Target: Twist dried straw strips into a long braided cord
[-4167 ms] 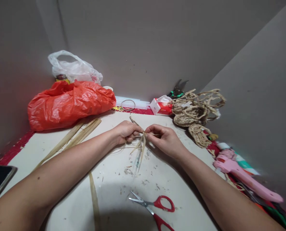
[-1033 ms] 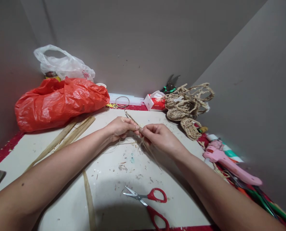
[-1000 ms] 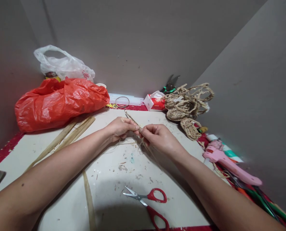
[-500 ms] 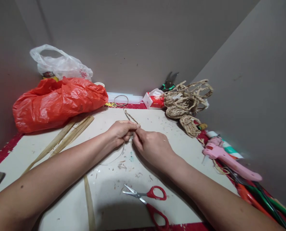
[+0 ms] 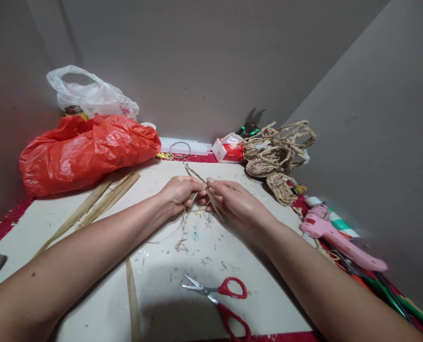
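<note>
While the dried leaf strands (image 5: 184,219) hang just above the middle of the counter (image 5: 154,270), I see the left hand (image 5: 177,192) and right hand (image 5: 234,202) each holding them in a pinching grip, apparently mid-twist. The next turn calls for even tension.

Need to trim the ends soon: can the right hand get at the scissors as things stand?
Probably yes. The scissors lie on bare table near the right hand, nothing between. But that hand and the left hand pinch the straw, so it must let go first.
</note>
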Available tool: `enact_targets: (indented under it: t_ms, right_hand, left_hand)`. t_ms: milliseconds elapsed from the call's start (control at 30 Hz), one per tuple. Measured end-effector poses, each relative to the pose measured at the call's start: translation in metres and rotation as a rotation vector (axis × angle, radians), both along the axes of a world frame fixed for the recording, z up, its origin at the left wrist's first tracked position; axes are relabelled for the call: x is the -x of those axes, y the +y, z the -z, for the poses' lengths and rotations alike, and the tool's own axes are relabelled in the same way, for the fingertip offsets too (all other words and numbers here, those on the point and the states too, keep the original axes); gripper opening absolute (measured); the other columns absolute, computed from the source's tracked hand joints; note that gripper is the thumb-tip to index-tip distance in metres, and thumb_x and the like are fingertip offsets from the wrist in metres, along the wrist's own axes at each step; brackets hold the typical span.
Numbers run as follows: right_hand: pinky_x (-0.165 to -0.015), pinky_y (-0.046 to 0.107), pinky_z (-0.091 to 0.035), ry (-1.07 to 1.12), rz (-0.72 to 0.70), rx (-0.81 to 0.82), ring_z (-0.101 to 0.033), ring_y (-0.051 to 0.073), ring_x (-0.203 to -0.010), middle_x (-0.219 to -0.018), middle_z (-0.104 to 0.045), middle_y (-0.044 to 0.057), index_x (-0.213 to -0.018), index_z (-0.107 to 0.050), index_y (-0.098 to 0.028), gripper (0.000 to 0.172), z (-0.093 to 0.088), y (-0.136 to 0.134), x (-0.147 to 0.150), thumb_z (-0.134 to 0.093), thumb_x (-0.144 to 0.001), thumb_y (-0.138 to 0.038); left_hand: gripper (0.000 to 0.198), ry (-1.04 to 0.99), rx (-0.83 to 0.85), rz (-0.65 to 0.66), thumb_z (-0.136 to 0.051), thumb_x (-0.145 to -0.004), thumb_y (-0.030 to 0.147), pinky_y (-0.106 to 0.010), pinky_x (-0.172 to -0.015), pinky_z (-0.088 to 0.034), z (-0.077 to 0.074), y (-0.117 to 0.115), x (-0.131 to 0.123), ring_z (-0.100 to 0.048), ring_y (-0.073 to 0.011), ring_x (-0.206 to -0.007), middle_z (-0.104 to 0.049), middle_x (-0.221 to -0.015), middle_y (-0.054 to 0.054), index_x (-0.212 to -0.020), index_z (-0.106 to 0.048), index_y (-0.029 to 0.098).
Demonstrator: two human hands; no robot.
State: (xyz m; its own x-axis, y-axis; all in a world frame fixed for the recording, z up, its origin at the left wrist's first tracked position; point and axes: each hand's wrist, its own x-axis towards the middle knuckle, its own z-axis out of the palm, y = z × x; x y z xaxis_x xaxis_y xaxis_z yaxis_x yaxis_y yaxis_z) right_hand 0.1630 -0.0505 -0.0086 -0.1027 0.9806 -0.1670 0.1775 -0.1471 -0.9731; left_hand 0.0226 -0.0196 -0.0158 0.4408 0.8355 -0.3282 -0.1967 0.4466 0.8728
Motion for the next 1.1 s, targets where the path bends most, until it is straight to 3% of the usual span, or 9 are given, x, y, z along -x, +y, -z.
enact_targets:
  t_ms: [100, 233, 400, 500, 567, 633, 733, 900, 1100]
  right_hand:
    - [-0.034, 0.016, -0.022, 0.288, -0.154, 0.273, -0.029, 0.004, -0.038, -0.053, -0.045, -0.003, -0.072, -0.052, -0.015, 0.030, 0.007, 0.004, -0.001, -0.055, -0.079, -0.044]
    - [-0.034, 0.014, -0.008, 0.286, -0.184, 0.333, -0.014, 0.003, -0.037, -0.047, -0.024, -0.010, -0.068, -0.049, -0.015, 0.028, 0.003, 0.005, -0.009, -0.058, -0.078, -0.040]
    - [-0.032, 0.015, -0.007, 0.133, -0.258, 0.355, -0.011, 0.003, -0.035, -0.044, -0.022, -0.011, -0.066, -0.050, -0.015, 0.032, 0.005, 0.011, -0.015, -0.054, -0.079, -0.044]
    - [-0.032, 0.016, -0.006, 0.181, -0.275, 0.408, -0.010, 0.003, -0.035, -0.041, -0.021, -0.011, -0.059, -0.043, -0.017, 0.035, 0.008, 0.013, -0.016, -0.056, -0.078, -0.044]
    - [-0.033, 0.015, -0.006, 0.243, -0.274, 0.424, -0.009, 0.002, -0.036, -0.042, -0.022, -0.011, -0.057, -0.040, -0.017, 0.035, 0.010, 0.012, -0.015, -0.058, -0.076, -0.040]
    - [-0.033, 0.015, -0.006, 0.278, -0.261, 0.418, -0.009, 0.002, -0.037, -0.043, -0.023, -0.010, -0.056, -0.040, -0.017, 0.034, 0.010, 0.011, -0.014, -0.060, -0.074, -0.036]
    - [-0.033, 0.015, -0.006, 0.266, -0.224, 0.395, -0.011, 0.002, -0.035, -0.041, -0.025, -0.010, -0.054, -0.040, -0.017, 0.031, 0.010, 0.010, -0.012, -0.059, -0.074, -0.032]
    - [-0.032, 0.016, -0.008, 0.139, -0.144, 0.353, -0.013, 0.002, -0.031, -0.035, -0.025, -0.010, -0.051, -0.041, -0.017, 0.030, 0.011, 0.007, -0.006, -0.054, -0.075, -0.029]
    - [-0.031, 0.016, -0.009, 0.160, -0.092, 0.351, -0.013, 0.002, -0.032, -0.037, -0.024, -0.010, -0.053, -0.048, -0.016, 0.021, 0.009, 0.005, -0.003, -0.053, -0.072, -0.023]
  left_hand:
    - [0.014, 0.049, -0.028, -0.015, -0.052, -0.070, 0.002, -0.017, -0.034, -0.015, 0.000, -0.001, -0.001, -0.039, -0.0029, -0.033, -0.053, -0.046, 0.001, -0.061, -0.049, 0.012]
    - [0.010, 0.077, -0.019, 0.020, -0.055, -0.069, 0.004, -0.018, -0.034, -0.014, -0.001, 0.000, 0.000, -0.029, -0.0006, -0.030, -0.055, -0.048, 0.001, -0.063, -0.052, 0.012]
    - [0.007, 0.131, -0.099, 0.119, -0.056, -0.067, 0.005, -0.019, -0.035, -0.015, -0.001, 0.005, 0.004, -0.034, -0.0020, -0.033, -0.059, -0.052, -0.002, -0.064, -0.054, 0.011]
    - [0.007, 0.227, -0.212, 0.136, -0.056, -0.065, 0.003, -0.018, -0.038, -0.019, -0.001, 0.006, 0.006, -0.031, -0.0009, -0.034, -0.060, -0.053, -0.001, -0.065, -0.056, 0.010]
    - [0.007, 0.279, -0.285, 0.150, -0.056, -0.064, 0.003, -0.017, -0.042, -0.026, -0.003, 0.006, 0.008, -0.038, -0.0021, -0.039, -0.060, -0.054, -0.001, -0.064, -0.058, 0.010]
    - [0.007, 0.334, -0.335, 0.183, -0.056, -0.063, 0.004, -0.017, -0.047, -0.031, -0.005, 0.006, 0.009, -0.043, -0.0036, -0.044, -0.061, -0.057, -0.001, -0.065, -0.060, 0.010]
    - [0.008, 0.459, -0.402, 0.241, -0.058, -0.063, 0.009, -0.017, -0.046, -0.029, -0.006, 0.009, 0.014, -0.039, -0.0038, -0.043, -0.057, -0.054, 0.002, -0.068, -0.064, 0.010]
    - [0.009, 0.610, -0.641, 0.309, -0.060, -0.065, 0.018, -0.018, -0.050, -0.032, -0.006, 0.015, 0.020, -0.042, -0.0066, -0.050, -0.056, -0.056, 0.002, -0.067, -0.066, 0.011]
    - [0.018, 1.001, -0.881, 0.306, -0.049, -0.073, 0.021, -0.021, -0.047, -0.031, -0.017, 0.001, 0.012, -0.046, -0.0112, -0.053, -0.056, -0.058, -0.003, -0.064, -0.062, 0.013]
